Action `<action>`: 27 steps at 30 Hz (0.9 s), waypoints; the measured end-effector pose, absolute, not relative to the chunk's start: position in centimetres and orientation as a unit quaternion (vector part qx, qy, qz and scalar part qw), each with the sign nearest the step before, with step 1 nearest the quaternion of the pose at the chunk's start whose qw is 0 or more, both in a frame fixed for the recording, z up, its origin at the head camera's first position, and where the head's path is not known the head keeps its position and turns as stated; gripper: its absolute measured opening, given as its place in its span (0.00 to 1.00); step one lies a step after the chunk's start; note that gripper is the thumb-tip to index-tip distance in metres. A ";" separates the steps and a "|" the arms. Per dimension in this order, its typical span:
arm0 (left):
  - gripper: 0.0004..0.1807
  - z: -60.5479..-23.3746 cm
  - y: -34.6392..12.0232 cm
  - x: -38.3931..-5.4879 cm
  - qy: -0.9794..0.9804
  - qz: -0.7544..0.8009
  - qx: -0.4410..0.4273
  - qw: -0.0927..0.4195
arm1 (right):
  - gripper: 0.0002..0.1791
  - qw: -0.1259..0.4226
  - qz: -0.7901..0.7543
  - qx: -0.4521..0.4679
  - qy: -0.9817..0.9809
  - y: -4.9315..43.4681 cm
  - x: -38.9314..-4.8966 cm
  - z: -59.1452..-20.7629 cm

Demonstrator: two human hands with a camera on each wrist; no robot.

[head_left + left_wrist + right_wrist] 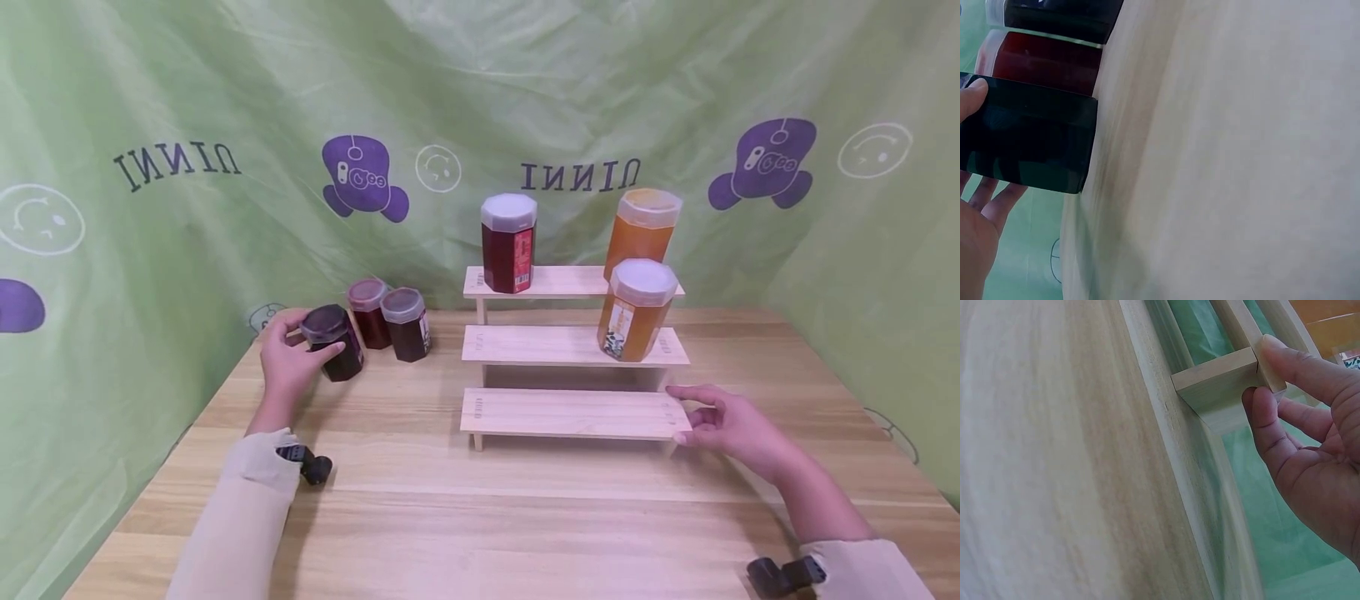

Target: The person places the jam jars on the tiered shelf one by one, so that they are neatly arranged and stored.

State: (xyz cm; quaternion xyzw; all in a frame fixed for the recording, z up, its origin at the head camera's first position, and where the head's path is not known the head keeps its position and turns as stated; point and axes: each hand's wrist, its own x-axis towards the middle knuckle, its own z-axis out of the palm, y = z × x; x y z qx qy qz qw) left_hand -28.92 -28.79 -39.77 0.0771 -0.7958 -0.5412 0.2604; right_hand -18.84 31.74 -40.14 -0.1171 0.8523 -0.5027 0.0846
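Note:
At the table's left side my left hand (287, 360) grips a dark jar (343, 360), thumb on its near side and fingers round the other. In the left wrist view the dark jar (1029, 134) has its base close to the tabletop. A red jar (371, 321) and another dark jar (409, 330), both with pale lids, stand just right of it. My right hand (742, 429) pinches the right end of the lowest step of a three-tier wooden display stand (570, 414). The right wrist view has the thumb (1300, 362) against the step's edge, fingertips under it.
A dark red jar (509, 250) and an amber jar (641, 229) stand on the top step. Another amber jar (637, 312) is on the middle step's right. Green printed cloth (285, 75) hangs behind and beside the wooden table (420, 525).

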 end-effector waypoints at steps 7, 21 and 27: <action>0.43 -39.6 -28.4 -28.1 -0.805 -0.536 0.082 0.241 | 0.42 0.080 -0.503 -0.116 0.853 31.8 -18.8 -40.2; 0.42 -39.3 -26.9 -26.2 -0.797 -0.547 0.060 0.249 | 0.43 0.082 -0.506 -0.116 0.851 31.7 -18.8 -40.2; 0.41 -39.1 -26.1 -25.6 -0.786 -0.559 0.038 0.260 | 0.43 0.078 -0.502 -0.118 0.853 31.7 -18.8 -40.2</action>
